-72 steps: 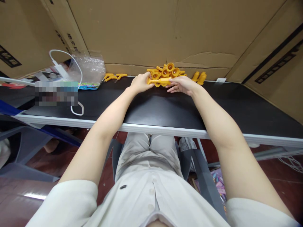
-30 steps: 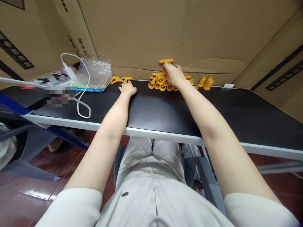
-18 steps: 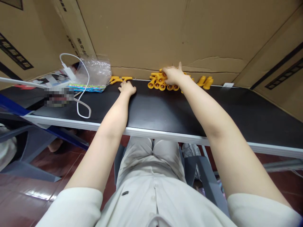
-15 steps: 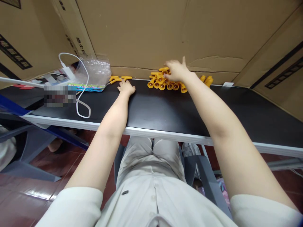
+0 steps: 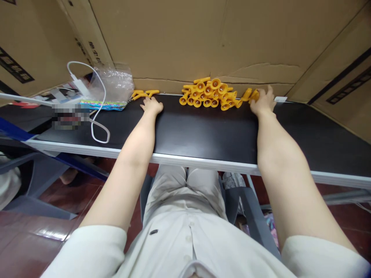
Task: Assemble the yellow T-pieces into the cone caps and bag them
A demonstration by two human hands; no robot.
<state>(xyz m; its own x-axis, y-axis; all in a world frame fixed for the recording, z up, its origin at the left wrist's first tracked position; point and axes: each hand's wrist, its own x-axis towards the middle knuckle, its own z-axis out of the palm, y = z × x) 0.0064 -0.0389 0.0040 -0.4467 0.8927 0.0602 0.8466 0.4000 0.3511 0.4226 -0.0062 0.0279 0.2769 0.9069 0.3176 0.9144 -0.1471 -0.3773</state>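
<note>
Palm down on the black table (image 5: pixel 203 131), my left hand (image 5: pixel 152 105) has its fingers spread and holds nothing. Just beyond its fingertips lie a few yellow branched plastic pieces (image 5: pixel 140 94), some with a small metal chain. My right hand (image 5: pixel 264 101) is at the right end of the yellow items, its thumb and fingers around a yellow trumpet-shaped piece (image 5: pixel 254 95); the hand partly hides it. Another yellow piece (image 5: pixel 246 94) lies just left of that one. A stacked pile of yellow trumpet-shaped pieces (image 5: pixel 208 90) sits between my hands, their round flared ends facing me.
Cardboard panels (image 5: pixel 174 42) wall the table's back and sides. On the left are a clear plastic bag (image 5: pixel 113 85), a colourful packet (image 5: pixel 116 105), a white cable (image 5: pixel 106 92) and a blurred-out patch. A small white object (image 5: pixel 280 99) lies at the back right.
My right hand has moved right, from above the pile to the yellow pieces at its right end. The pile is now uncovered. My left hand has stayed in place.
</note>
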